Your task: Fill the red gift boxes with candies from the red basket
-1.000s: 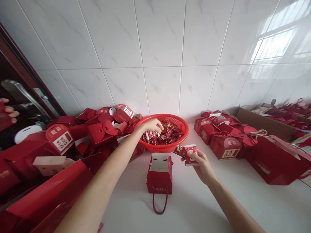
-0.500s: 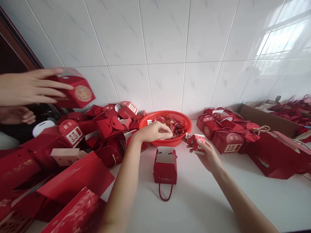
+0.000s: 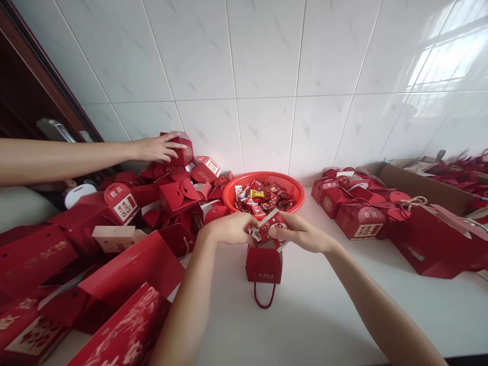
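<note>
A small red box (image 3: 264, 265) with a dark red rope handle stands on the white table. Above its top, my right hand (image 3: 305, 232) is closed on red and white wrapped packets (image 3: 271, 229). My left hand (image 3: 235, 228) meets the packets from the left with bent fingers; its fingertips are partly hidden, and whether they hold anything is unclear. Just behind both hands sits a red plastic basket (image 3: 231, 189) with many wrapped sweets (image 3: 257, 193) inside.
Red boxes (image 3: 179, 195) are piled on the left, where another person's hand (image 3: 160, 148) touches a box on top. More boxes (image 3: 360, 221) and a cardboard carton (image 3: 427, 189) stand on the right. A tiled wall (image 3: 267, 122) rises behind.
My left hand has moved back from the basket to the packets. My right hand has brought them left over the small box. The other person's box has gone down onto the left pile.
</note>
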`<state>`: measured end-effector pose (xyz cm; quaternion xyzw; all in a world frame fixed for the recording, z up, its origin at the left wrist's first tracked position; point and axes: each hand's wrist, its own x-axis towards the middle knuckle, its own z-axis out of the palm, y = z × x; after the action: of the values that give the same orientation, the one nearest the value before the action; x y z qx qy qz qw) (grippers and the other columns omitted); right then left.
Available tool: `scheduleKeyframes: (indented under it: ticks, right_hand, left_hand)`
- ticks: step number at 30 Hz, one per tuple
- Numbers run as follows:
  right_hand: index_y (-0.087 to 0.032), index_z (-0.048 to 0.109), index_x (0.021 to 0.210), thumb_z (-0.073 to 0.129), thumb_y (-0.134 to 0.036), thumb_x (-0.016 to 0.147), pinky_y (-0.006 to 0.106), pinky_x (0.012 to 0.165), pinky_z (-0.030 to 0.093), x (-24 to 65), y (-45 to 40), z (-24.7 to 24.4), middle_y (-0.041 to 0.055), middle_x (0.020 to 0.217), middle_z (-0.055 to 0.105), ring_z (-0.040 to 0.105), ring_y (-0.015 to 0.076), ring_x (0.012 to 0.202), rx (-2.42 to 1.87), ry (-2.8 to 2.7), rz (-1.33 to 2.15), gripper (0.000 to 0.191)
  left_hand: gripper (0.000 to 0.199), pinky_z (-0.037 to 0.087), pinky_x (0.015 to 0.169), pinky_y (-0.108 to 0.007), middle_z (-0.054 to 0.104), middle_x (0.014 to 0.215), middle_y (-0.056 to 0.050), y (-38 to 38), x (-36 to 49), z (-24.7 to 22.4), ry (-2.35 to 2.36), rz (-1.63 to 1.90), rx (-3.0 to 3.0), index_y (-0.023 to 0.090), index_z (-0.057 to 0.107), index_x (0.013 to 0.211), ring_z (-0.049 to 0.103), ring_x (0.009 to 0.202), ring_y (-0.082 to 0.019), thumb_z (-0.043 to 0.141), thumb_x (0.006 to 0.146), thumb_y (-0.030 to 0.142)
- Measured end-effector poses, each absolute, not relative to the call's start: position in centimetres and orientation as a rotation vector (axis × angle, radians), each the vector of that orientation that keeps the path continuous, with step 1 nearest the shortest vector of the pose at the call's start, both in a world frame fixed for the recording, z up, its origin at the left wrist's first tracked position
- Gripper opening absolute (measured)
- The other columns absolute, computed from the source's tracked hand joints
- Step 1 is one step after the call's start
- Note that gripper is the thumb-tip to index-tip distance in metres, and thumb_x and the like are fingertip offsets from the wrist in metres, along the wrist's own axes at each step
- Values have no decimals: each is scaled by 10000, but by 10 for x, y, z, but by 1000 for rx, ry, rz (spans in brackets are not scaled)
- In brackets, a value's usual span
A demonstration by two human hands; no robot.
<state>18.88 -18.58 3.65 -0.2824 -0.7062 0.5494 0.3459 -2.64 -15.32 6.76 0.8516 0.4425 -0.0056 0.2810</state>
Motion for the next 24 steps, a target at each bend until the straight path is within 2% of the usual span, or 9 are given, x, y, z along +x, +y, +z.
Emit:
scheduleKeyframes:
  ticks: [4, 8, 12, 16, 21, 24]
  right_hand:
    - [-195, 638, 884, 600, -410, 899, 278, 625, 477, 205, -180, 41, 17, 822, 653, 593, 176, 746, -958, -1973, 1228, 219]
    - [-203, 626, 844, 594, -360, 890, 287, 603, 450, 207, -180, 46, 17, 800, 666, 578, 182, 716, -1079, -2217, 1089, 167]
    - [-206, 586, 788, 598, -328, 874, 262, 545, 401, 195, -176, 46, -10, 724, 621, 531, 151, 647, -1097, -2284, 1004, 150]
    - [-198, 576, 791, 615, -304, 852, 249, 550, 407, 188, -170, 48, -17, 716, 610, 553, 140, 638, -1134, -2224, 976, 128]
    - [-193, 650, 847, 640, -274, 821, 245, 553, 435, 188, -168, 51, -13, 707, 636, 613, 150, 637, -1198, -2160, 1056, 86]
    - [-193, 684, 860, 622, -294, 840, 240, 534, 410, 191, -167, 50, -6, 711, 644, 585, 142, 623, -1229, -2206, 1029, 120]
  left_hand:
    - [552, 465, 701, -220, 721, 1074, -38, -151, -28, 68, 1242, -66, 2362, 203, 672, 1205, 659, 931, -210, 579, 675, 78]
    - [627, 467, 756, -218, 671, 1218, -56, -152, -24, 67, 1251, -57, 2392, 195, 629, 1259, 644, 1029, -214, 529, 664, 22]
    - [495, 482, 721, -255, 661, 1168, -57, -154, -19, 67, 1197, -56, 2361, 207, 645, 1156, 647, 970, -246, 696, 664, 197]
    - [570, 496, 749, -288, 650, 1121, -44, -153, -19, 65, 1189, -51, 2376, 216, 618, 1091, 633, 981, -274, 810, 584, 393]
    - [649, 500, 757, -303, 638, 1144, -59, -151, -22, 62, 1243, -117, 2374, 205, 605, 1134, 623, 1019, -294, 825, 570, 439]
    - [785, 492, 831, -301, 618, 1260, -45, -151, -23, 63, 1187, -82, 2355, 253, 568, 1292, 609, 1090, -300, 836, 573, 417]
